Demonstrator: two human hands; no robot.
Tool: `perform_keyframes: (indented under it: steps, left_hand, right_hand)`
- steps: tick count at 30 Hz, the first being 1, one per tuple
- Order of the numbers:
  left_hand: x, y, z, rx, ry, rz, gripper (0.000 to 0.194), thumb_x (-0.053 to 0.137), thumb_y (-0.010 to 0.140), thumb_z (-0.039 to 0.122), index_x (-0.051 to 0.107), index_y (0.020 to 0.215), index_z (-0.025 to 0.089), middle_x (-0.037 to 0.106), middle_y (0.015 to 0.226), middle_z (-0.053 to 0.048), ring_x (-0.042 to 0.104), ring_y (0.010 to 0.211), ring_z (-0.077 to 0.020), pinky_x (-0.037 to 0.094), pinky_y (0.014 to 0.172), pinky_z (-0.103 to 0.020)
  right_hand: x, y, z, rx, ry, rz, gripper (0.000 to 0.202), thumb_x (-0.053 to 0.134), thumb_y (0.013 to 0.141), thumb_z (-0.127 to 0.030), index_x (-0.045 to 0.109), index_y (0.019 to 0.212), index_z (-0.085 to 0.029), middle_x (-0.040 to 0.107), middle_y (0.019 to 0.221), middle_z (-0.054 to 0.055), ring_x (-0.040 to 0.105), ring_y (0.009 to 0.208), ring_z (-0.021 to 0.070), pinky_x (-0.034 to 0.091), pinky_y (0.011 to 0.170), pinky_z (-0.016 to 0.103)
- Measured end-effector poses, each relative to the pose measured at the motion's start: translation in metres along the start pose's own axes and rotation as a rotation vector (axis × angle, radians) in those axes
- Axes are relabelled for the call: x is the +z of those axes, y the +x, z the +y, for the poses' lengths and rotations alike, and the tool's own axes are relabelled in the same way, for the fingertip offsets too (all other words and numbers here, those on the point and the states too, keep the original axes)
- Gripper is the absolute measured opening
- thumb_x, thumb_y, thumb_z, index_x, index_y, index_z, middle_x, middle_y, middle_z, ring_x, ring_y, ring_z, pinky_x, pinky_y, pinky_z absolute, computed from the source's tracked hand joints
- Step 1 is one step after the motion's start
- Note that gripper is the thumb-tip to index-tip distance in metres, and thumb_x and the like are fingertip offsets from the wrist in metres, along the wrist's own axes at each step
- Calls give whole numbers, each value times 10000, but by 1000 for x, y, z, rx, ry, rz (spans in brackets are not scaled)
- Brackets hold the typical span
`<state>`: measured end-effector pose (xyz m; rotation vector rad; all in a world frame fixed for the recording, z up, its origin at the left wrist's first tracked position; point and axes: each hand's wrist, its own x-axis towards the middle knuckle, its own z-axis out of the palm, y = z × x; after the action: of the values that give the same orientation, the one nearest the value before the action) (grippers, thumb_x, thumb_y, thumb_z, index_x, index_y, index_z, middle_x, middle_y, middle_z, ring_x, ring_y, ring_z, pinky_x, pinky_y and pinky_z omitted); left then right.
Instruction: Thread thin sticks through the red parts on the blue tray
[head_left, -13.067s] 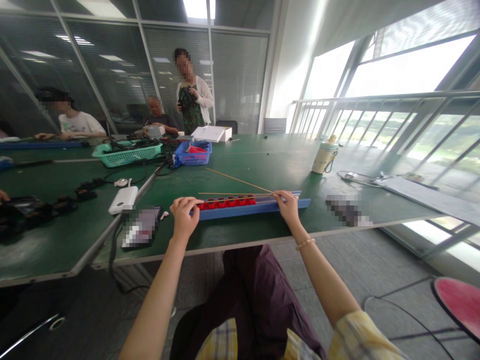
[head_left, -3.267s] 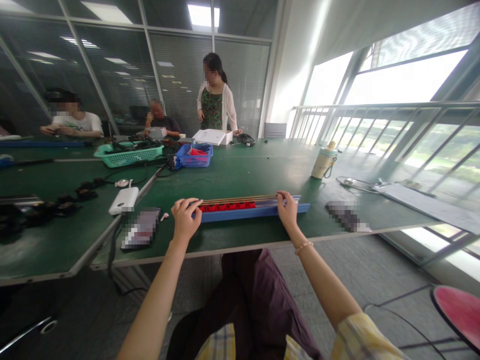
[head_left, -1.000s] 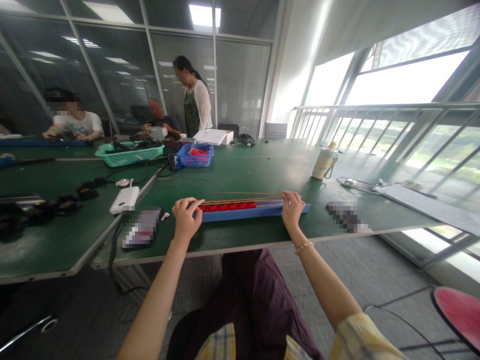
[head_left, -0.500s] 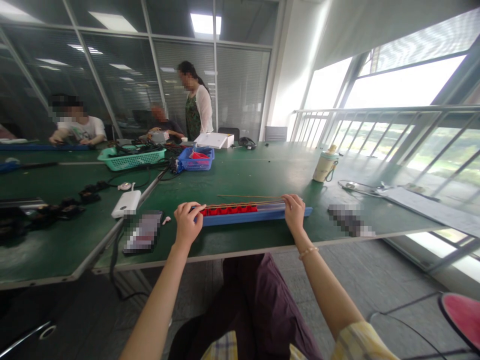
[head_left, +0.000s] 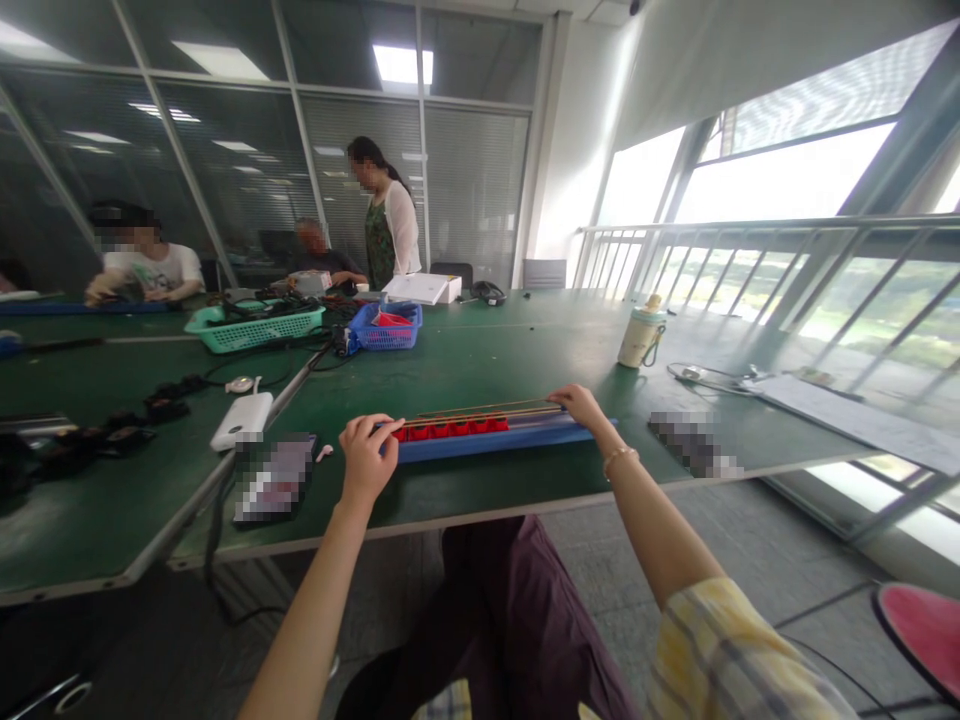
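Note:
A long blue tray (head_left: 487, 444) lies across the green table in front of me, with a row of red pieces (head_left: 450, 428) in its left part. My left hand (head_left: 367, 452) is closed on the tray's left end. Above the tray's right part, my right hand (head_left: 581, 405) pinches the right end of a thin tan strip (head_left: 487, 408). The strip runs leftward over the tray, and more thin strips lie along the red pieces.
A phone (head_left: 276, 478), an earbud (head_left: 324, 453) and a white power bank (head_left: 241, 420) lie left. Behind are a green basket (head_left: 259, 332) and a blue basket (head_left: 386, 330). A bottle (head_left: 640, 335) and papers (head_left: 855, 415) are right. Several people (head_left: 390, 225) are across the table.
My right hand has moved left along the tray, and the thin strip's free end has shifted left and down toward the tray. My left hand stays at the tray's left end.

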<state>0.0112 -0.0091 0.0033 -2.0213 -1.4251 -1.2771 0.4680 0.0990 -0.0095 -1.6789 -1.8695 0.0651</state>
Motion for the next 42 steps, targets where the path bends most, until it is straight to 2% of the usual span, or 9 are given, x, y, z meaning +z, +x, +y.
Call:
perform_keyframes:
  steps: [3,6,9,14,18,22,25,34,42]
  left_hand:
    - [0,0,1,1,-1,8,311,516,873,155,764,1001,291,700,1040,-52,548,1054,-253,398,924,-418]
    - [0,0,1,-3,-7,9,312,509,876,157,763,1003,289,699,1043,-52,544,1058,-254,393,925,-419]
    - [0,0,1,-2,-15,9,316,507,877,157,761,1009,290,699,1043,-52,542,1057,-252,388,928,-418]
    - [0,0,1,-9,-11,3,312,508,873,162,761,1002,290,698,1044,-52,542,1057,-253,386,929,-421]
    - [0,0,1,-8,-3,-4,316,503,876,164,760,1010,288,696,1052,-54,542,1059,-255,385,921,-423]
    - [0,0,1,-11,-9,-7,321,501,873,162,759,1014,291,695,1053,-54,544,1060,-254,389,928,-428]
    - [0,0,1,-19,-8,-8,320,502,867,165,759,1008,293,695,1045,-53,548,1055,-253,390,931,-430]
    - [0,-1,1,-22,-19,-13,320,503,869,167,755,1019,295,691,1058,-54,538,1071,-257,377,942,-430]
    - [0,0,2,-16,-10,-10,320,497,874,169,755,1016,295,688,1052,-54,540,1062,-257,383,932,-431]
  right_hand:
    - [5,-1,4,42,44,-35,212,578,869,-290,752,977,-235,735,825,24,639,768,175,459,735,260]
    - [4,0,5,56,52,5,251,588,859,-293,681,1083,-227,708,785,6,613,714,161,453,718,251]
    - [1,0,3,21,46,-19,257,530,871,-254,670,1086,-239,702,782,-5,595,698,154,448,713,244]
    - [-2,-1,-1,-31,-44,-112,352,443,831,-145,769,920,-244,717,904,25,616,855,172,454,773,243]
    - [-1,-1,-2,-20,-117,-184,478,419,811,-100,790,1028,-310,724,1045,9,627,941,172,462,832,256]
    - [-2,-1,-4,-7,-161,-230,472,427,858,-130,783,1066,-359,706,1207,-5,625,1071,207,463,923,325]
    - [-3,-1,-7,6,-193,-263,505,406,862,-117,773,1093,-376,696,1248,-6,621,1130,227,457,957,367]
    - [-2,2,-10,92,-207,-273,462,452,819,-113,794,1039,-331,762,1108,20,669,1042,239,473,948,397]
    - [-2,5,-9,135,-267,-323,479,426,847,-138,778,1106,-334,751,1154,34,662,1103,253,458,961,401]
